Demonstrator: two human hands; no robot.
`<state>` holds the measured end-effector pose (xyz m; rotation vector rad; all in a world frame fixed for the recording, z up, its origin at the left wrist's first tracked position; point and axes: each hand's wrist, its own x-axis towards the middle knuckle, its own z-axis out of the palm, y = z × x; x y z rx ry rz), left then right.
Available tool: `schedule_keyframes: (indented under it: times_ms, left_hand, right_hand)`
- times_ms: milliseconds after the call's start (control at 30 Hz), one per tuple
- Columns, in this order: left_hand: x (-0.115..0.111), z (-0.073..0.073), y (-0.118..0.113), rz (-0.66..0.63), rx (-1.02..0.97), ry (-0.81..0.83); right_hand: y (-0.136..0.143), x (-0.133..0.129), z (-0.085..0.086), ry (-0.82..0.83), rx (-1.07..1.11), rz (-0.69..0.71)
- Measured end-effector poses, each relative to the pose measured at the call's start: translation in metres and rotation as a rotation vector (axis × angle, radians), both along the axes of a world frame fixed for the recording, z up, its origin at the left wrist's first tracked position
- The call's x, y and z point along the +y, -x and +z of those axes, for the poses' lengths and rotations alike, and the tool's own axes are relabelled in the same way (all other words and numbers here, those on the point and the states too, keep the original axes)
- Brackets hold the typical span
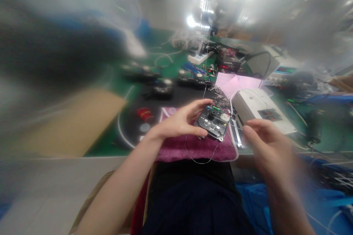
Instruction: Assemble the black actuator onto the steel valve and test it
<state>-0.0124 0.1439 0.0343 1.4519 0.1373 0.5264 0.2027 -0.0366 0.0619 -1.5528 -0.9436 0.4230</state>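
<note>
A black square electronic module (213, 123) with a round black knob, a green connector and a white part is tilted above a purple towel (179, 150). My left hand (183, 121) grips its left side, thumb along the front edge and fingers behind. To the right, my right hand (264, 136) has thumb and forefinger pinched on a thin wire (233, 125) that runs across to the module. A loop of thin wire hangs below the module over the towel.
Behind are loose screws (219, 93), pink paper (234, 82) and more modules (194, 77). A white box (261, 108) and wrenches (236, 132) lie right. A red spool (145, 114) and cardboard (91, 121) are left.
</note>
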Motion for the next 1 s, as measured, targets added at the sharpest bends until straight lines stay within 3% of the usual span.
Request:
schedule_keyframes:
  times_ms: [167,267,367,500,667,767,1000]
  left_hand:
    - [0.0,0.0,0.0,0.003,-0.01,0.006]
    - [0.0,0.001,0.0,0.008,-0.006,0.005]
    - [0.0,0.001,0.0,-0.001,-0.011,0.004]
    - [-0.001,0.002,-0.001,-0.007,-0.024,-0.004]
    - [-0.001,0.001,-0.001,-0.007,-0.02,-0.012]
    - [0.0,0.001,0.0,-0.005,-0.018,-0.015]
    - [-0.001,-0.001,-0.001,0.002,-0.03,-0.016]
  right_hand:
    - [0.0,0.005,0.002,0.024,0.41,0.228]
    - [0.0,0.004,0.002,0.062,0.448,0.261]
    - [0.005,0.0,-0.002,-0.005,0.251,0.121]
    - [0.009,-0.005,-0.01,-0.032,-0.214,-0.092]
    - [-0.003,-0.008,-0.014,-0.103,-0.688,0.0]
    - [-0.01,-0.008,-0.013,-0.154,-0.817,0.055]
    - [-0.021,-0.017,-0.014,-0.171,-1.05,-0.014]
